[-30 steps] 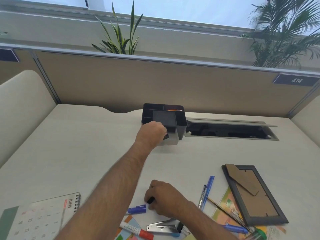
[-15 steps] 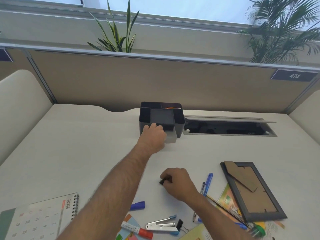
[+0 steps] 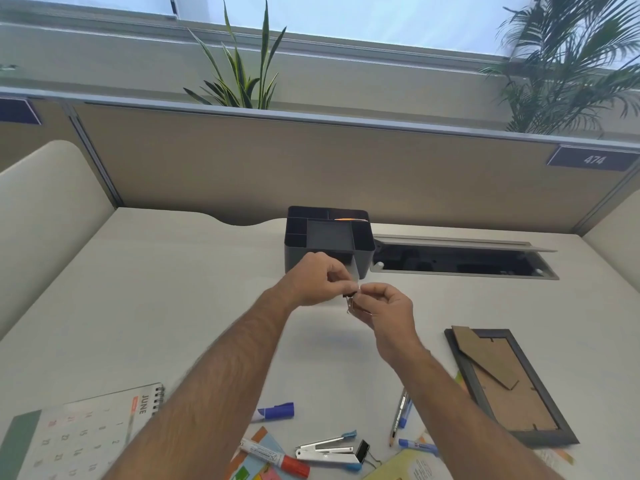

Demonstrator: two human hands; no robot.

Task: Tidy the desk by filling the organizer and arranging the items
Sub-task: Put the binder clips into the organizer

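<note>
Only one view on my end — the head-worn wide-angle cam, looking forward and down over the desk point(image 3: 145, 292), close above both forearms, partition point(image 3: 311, 168) filling the far side.

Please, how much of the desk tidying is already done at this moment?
Little looks done: the organizer shows only something orange at its back. In hand: the left hand and right hand pinch a binder clip before it. Left on the desk: stapler, red marker, pens, picture frame, calendar.

Pale desk point(image 3: 173, 289) holding a black organizer point(image 3: 329, 239) top centre, calendar point(image 3: 79, 438) lower left, picture frame point(image 3: 509, 386) lower right, stapler point(image 3: 329, 448) and markers point(image 3: 275, 410) along the bottom.
</note>
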